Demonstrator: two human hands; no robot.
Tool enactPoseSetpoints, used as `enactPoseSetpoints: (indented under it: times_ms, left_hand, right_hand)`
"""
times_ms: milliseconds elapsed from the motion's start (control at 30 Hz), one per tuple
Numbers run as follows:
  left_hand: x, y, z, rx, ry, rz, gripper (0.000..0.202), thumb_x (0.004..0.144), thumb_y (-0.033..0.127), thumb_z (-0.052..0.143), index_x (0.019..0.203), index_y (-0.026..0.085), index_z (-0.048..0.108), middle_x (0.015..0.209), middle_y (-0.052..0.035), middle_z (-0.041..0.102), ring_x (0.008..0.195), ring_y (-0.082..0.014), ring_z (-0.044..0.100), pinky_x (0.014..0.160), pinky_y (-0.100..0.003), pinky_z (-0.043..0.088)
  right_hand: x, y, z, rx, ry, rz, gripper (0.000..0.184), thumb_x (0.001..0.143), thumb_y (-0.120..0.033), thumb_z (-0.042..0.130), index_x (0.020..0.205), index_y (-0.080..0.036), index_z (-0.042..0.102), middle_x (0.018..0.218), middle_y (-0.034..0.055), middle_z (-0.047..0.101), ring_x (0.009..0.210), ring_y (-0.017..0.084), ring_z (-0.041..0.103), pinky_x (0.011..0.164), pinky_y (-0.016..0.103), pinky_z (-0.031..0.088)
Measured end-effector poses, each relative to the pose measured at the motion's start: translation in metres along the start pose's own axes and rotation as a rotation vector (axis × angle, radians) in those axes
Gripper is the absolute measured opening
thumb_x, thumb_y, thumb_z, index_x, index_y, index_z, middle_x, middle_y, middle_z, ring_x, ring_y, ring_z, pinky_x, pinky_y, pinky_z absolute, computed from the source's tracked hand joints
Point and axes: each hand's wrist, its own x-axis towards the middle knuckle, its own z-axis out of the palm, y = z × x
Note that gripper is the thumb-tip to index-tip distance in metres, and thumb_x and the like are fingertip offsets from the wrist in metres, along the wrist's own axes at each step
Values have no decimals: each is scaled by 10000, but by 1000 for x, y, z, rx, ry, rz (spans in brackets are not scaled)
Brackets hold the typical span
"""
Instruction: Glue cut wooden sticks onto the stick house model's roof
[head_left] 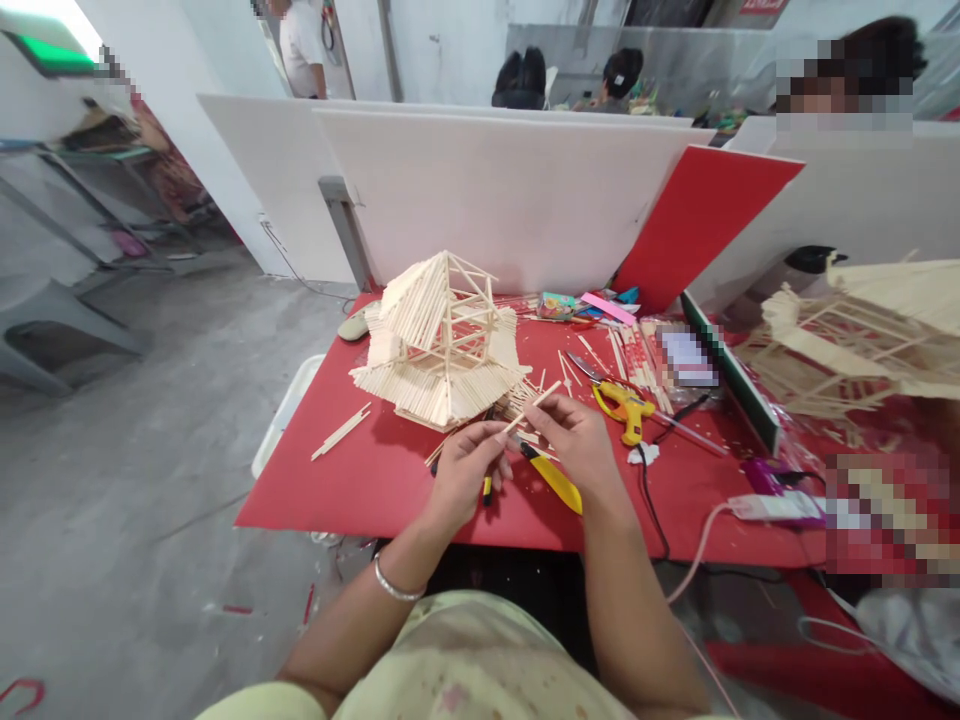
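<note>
Between my two hands is a short pale wooden stick (534, 404), slanting up to the right. My left hand (474, 462) pinches its lower end, and my right hand (568, 440) grips it nearer the upper end. Just beyond them stands a pavilion-like model (442, 345) built of the same sticks, its roof partly covered and its right side an open frame. Loose sticks (517, 400) lie beside its base. Under my hands rests a yellow-handled tool (555, 480), partly hidden. To the right is a yellow hot glue gun (628, 408) with a clear glue stick in it.
Scissors (589, 370) lie behind the glue gun on the red table (322, 500). Stick bundles and packets (559, 305) fill the back right. White panels (495, 200) and a red board (705, 220) stand behind. A power strip (776, 507) with cables sits right, near another stick model (847, 330).
</note>
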Motion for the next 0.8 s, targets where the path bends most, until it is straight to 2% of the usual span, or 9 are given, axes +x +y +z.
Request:
enactPoseSetpoints:
  times_ms: [200, 300, 400, 533, 633, 700, 800]
  left_hand:
    - [2, 6, 4, 22, 81, 107, 267, 771, 350, 760, 923, 138, 702, 703, -11, 672, 464, -62, 539, 412, -171, 423]
    - [5, 9, 9, 5, 108, 151, 245, 777, 358, 757, 881, 142, 709, 691, -7, 666, 460, -55, 534, 411, -164, 406]
    - [6, 7, 12, 35, 125, 172, 246, 771, 372, 761, 845, 143, 707, 667, 2, 652, 454, -53, 528, 404, -163, 395]
    - [9, -6, 19, 73, 125, 150, 258, 765, 385, 762, 848, 146, 710, 629, 17, 617, 458, -55, 512, 409, -168, 388]
    - [13, -21, 28, 105, 86, 108, 274, 753, 381, 769, 894, 149, 728, 647, 15, 623, 464, -54, 499, 425, -178, 395]
    - [17, -29, 35, 127, 75, 102, 275, 762, 377, 760, 920, 154, 736, 665, 10, 627, 483, -58, 503, 447, -185, 406]
    - [23, -37, 42, 180, 93, 140, 222, 776, 373, 749, 817, 156, 735, 667, 13, 591, 520, -60, 493, 486, -190, 408]
  right_hand:
    - [-5, -1, 0, 87, 6, -18, 232, 775, -403, 752, 779, -185, 673, 656, -25, 618, 554, 85, 500, 530, 216, 397]
    - [-10, 0, -9, 92, -31, -37, 187, 781, -365, 752, 796, -189, 693, 663, -27, 611, 570, 81, 495, 546, 215, 392]
    - [-15, 10, -25, 95, -15, -18, 177, 788, -363, 747, 834, -196, 714, 671, -22, 617, 570, 82, 494, 539, 217, 387]
    - [-22, 30, -39, 79, 15, 48, 223, 770, -399, 758, 853, -193, 735, 642, -19, 618, 543, 89, 490, 517, 224, 385]
    - [-26, 41, -36, 115, 72, 76, 253, 771, -435, 750, 844, -194, 738, 636, -16, 627, 561, 101, 524, 549, 233, 424]
    - [-29, 44, -30, 144, 58, 91, 274, 791, -459, 724, 840, -190, 740, 655, -4, 648, 590, 116, 563, 592, 248, 463]
    - [-35, 46, -28, 113, 34, 111, 322, 829, -490, 671, 796, -177, 740, 650, 10, 660, 599, 123, 585, 586, 245, 479]
